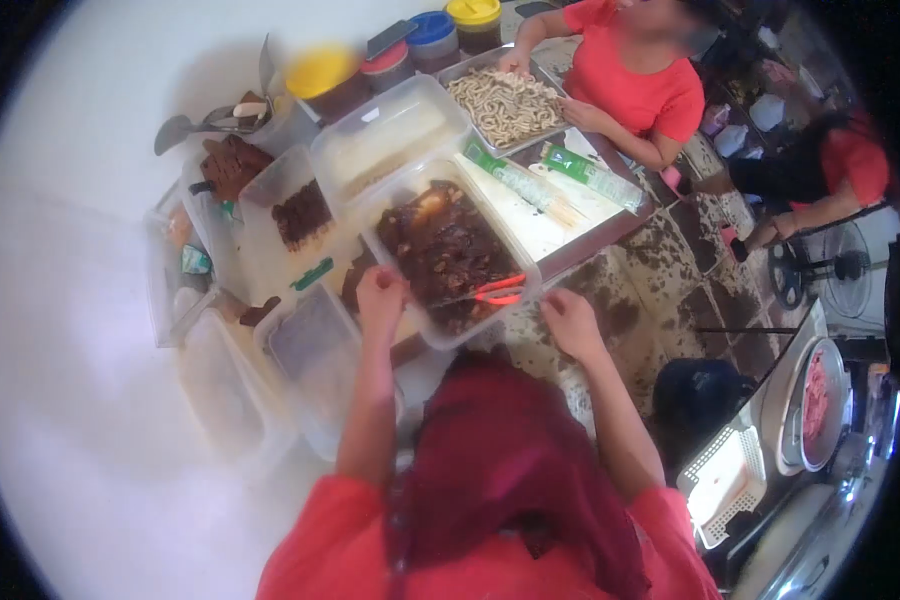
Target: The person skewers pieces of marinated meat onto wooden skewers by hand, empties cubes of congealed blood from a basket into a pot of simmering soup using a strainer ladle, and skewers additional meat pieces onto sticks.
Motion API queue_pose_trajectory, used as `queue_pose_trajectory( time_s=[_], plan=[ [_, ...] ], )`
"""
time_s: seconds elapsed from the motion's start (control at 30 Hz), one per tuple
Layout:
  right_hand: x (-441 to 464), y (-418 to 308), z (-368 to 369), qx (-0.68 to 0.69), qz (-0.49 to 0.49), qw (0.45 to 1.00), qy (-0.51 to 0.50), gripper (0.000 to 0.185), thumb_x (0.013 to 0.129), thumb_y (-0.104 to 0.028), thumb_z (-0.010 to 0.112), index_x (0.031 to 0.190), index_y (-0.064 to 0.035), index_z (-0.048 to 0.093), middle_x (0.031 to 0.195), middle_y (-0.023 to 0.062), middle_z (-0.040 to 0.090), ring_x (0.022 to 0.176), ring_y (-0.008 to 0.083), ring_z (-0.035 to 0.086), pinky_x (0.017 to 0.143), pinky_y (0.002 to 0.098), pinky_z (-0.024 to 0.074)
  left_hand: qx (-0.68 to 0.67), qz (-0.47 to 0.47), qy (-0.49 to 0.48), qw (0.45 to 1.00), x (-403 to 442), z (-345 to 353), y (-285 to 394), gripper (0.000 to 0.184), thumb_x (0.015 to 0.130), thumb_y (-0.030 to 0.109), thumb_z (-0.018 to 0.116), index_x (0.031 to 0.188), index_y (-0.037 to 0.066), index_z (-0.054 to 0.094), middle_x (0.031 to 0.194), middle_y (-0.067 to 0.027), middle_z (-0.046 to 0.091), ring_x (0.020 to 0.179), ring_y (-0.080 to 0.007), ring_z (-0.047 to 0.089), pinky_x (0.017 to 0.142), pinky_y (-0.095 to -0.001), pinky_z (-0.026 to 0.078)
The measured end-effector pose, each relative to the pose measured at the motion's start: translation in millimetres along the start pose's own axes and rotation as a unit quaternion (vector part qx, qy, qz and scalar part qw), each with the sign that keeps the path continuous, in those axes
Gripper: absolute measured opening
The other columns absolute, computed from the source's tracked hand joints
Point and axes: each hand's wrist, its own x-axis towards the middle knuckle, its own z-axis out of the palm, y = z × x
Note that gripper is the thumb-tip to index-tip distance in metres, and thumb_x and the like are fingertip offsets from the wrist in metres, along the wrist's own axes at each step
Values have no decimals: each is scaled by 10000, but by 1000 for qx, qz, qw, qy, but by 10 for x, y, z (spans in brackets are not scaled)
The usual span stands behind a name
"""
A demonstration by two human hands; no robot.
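Left fingers (396, 284) and right fingers (555, 301) curled, pinch unclear, near tub (482, 328), dark contents (442, 238) indistinct

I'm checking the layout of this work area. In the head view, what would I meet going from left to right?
Dark grey ladle, left hand, red-orange-handled metal tool, right hand, white perforated plastic basket, round silver bowl.

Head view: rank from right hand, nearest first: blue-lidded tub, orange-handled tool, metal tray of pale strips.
From the right hand:
1. Orange-handled tool: just left, over the dark food.
2. Metal tray: farther forward, slightly left.
3. Blue-lidded tub: back left, beyond the tray.
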Motion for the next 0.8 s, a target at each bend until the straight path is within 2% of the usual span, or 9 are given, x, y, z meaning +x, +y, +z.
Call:
queue_pose_trajectory(
  time_s=[0.1, 0.2, 0.3, 0.33, 0.37, 0.5, 0.63, 0.7, 0.8],
  plan=[
    [269, -141, 119, -78, -49, 995, -24, 173, 785, -119, 574, 897, 7, 615, 809, 214, 615, 757, 302, 619, 675, 359, 476, 9, 21, 21, 1000, 404, 49, -313, 236, 771, -5, 528, 1006, -17, 542, 847, -132, 609, 686, -204, 621, 550, -293, 523],
    [586, 41, 152, -112, -85, 990, -3, 178, 783, -134, 573, 885, 6, 610, 806, 200, 620, 764, 303, 622, 682, 368, 480, 206, 120, -29, 971, 677, 304, -501, 209, 740, 7, 543, 943, -13, 586, 790, -134, 629, 677, -195, 626, 560, -312, 510],
    [859, 263, -54, -91, -38, 993, 60, 199, 780, -157, 576, 901, -5, 618, 835, 186, 630, 776, 296, 625, 696, 355, 484, 292, 176, -225, 913, 622, 591, -556, 132, 700, 71, 568, 791, 35, 657, 771, -138, 650, 650, -237, 631, 616, -370, 500],
    [1013, 537, -111, -116, -16, 989, 92, 225, 773, -175, 587, 910, 1, 618, 846, 189, 631, 783, 290, 628, 710, 352, 486, 333, 93, -338, 876, 544, 670, -516, 134, 693, 116, 577, 757, 36, 663, 818, -150, 650, 677, -293, 626, 638, -388, 496],
    [1144, 767, -140, -149, 13, 982, 113, 221, 770, -171, 585, 902, 3, 621, 844, 190, 632, 790, 301, 626, 723, 359, 486, 418, 127, -385, 813, 496, 791, -607, 174, 691, 146, 572, 772, 16, 654, 847, -187, 634, 726, -347, 613, 663, -402, 495],
    [1624, 1282, -256, -244, 122, 945, 180, 284, 762, -184, 581, 991, -18, 599, 907, 173, 633, 842, 326, 608, 763, 388, 482, 382, 105, -342, 852, 238, 958, -658, 215, 719, 197, 588, 838, 24, 633, 827, -207, 619, 778, -367, 604, 705, -452, 486],
    [1923, 1195, -208, -281, 104, 940, 165, 325, 763, -172, 557, 1063, -47, 562, 960, 190, 603, 919, 353, 571, 805, 401, 470, 383, 165, -272, 867, 180, 940, -746, 206, 773, 212, 544, 879, 54, 623, 815, -201, 618, 772, -364, 612, 695, -463, 493],
    [2025, 1309, -48, -327, 54, 923, 195, 369, 784, -139, 518, 1146, -67, 513, 987, 188, 587, 951, 371, 555, 811, 409, 468, 442, 168, -304, 827, 199, 960, -697, 207, 801, 204, 502, 894, 52, 607, 809, -195, 617, 774, -357, 616, 678, -460, 498],
    [2275, 1530, -11, -501, 64, 863, 35, 374, 797, -146, 526, 1165, -86, 492, 980, 178, 574, 969, 385, 540, 811, 425, 471, 487, 199, -345, 777, 218, 1001, -786, 218, 831, 181, 443, 905, 35, 588, 822, -191, 619, 779, -342, 623, 661, -453, 507]
  ],
)
